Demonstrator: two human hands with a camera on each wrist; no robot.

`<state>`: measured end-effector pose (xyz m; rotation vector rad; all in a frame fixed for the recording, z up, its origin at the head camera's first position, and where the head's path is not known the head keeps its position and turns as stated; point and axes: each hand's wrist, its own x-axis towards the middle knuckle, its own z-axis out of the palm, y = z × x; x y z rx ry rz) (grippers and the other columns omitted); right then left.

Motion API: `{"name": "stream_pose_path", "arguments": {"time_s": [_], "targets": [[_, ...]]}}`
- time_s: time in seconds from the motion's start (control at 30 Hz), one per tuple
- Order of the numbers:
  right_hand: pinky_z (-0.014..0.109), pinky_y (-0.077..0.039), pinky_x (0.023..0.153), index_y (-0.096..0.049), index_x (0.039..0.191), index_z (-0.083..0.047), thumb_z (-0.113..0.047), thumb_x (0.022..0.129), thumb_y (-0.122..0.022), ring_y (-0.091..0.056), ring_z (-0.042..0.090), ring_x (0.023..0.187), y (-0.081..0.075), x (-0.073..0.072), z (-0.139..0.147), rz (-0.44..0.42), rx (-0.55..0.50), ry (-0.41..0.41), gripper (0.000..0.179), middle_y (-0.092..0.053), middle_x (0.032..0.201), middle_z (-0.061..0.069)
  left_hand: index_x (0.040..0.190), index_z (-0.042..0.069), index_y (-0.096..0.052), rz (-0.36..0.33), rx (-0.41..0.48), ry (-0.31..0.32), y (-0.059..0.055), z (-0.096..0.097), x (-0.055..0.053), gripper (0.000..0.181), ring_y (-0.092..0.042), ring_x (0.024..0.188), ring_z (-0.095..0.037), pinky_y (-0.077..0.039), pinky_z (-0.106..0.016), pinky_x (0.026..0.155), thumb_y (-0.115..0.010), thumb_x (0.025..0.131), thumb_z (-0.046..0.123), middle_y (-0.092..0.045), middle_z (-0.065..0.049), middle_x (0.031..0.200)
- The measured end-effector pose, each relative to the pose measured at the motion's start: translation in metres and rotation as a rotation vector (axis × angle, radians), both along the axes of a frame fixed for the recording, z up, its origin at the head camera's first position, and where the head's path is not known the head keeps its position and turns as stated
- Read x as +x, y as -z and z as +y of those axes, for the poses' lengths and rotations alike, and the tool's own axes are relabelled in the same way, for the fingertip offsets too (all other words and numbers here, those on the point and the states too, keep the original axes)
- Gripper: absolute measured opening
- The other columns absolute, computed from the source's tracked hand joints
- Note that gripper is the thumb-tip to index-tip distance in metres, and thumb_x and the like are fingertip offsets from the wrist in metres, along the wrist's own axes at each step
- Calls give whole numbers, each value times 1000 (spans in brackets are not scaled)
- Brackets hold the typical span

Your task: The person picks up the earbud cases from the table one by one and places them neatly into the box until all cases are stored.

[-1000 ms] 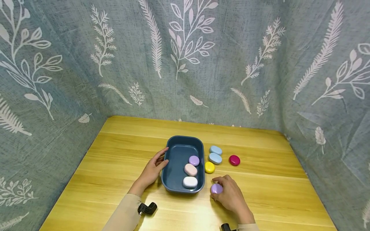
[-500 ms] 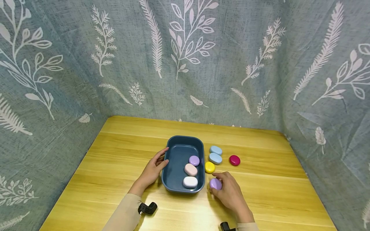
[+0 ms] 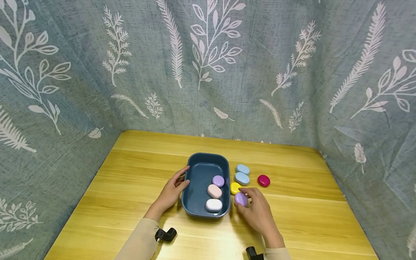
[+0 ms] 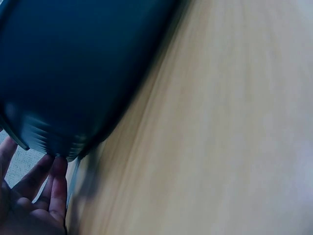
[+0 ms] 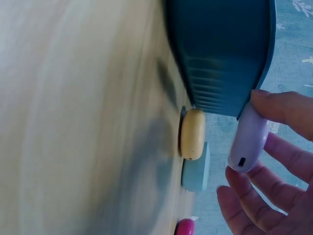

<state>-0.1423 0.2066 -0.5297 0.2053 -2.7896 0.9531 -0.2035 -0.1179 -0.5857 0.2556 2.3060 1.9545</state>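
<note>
My right hand point(image 3: 259, 213) pinches a small purple rounded case point(image 3: 241, 199) between thumb and fingers, just outside the container's right side. The right wrist view shows it off the table near rim height, with a dark slot in the edge of this purple case point(image 5: 248, 137). My left hand point(image 3: 171, 192) touches the left side of a dark blue rectangular container point(image 3: 196, 195), its fingers fairly straight. In the left wrist view, fingertips meet the container's outer wall point(image 4: 58, 142). Inside, along the right, lie a purple round piece point(image 3: 218, 181), a pale pink oval point(image 3: 214, 191) and a white oval point(image 3: 213, 205).
Right of the container, a yellow round piece point(image 3: 234, 187) lies close to the held case. Behind it are two light blue ovals point(image 3: 242, 178), and farther right a crimson round piece point(image 3: 264, 180). Patterned curtain point(image 3: 208, 108) encloses the wooden table point(image 3: 136, 159).
My right hand has lifted the purple case and carried it forward and slightly left, toward the container's right rim. The left hand and the container have stayed put.
</note>
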Motion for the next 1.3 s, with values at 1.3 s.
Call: {"name": "stream_pose_path", "arguments": {"time_s": [1.3], "targets": [[41,-55,90,-75,120,-12,-19,80,-92,-63,21,109,-23,-6,-57,146,-57,-173,44,-67,119,5,157,36,-44,6,-10,-16,2,2,0,54,-48,145,-34,-42,-54,118,-61,106,29,-43,-5,163]]}}
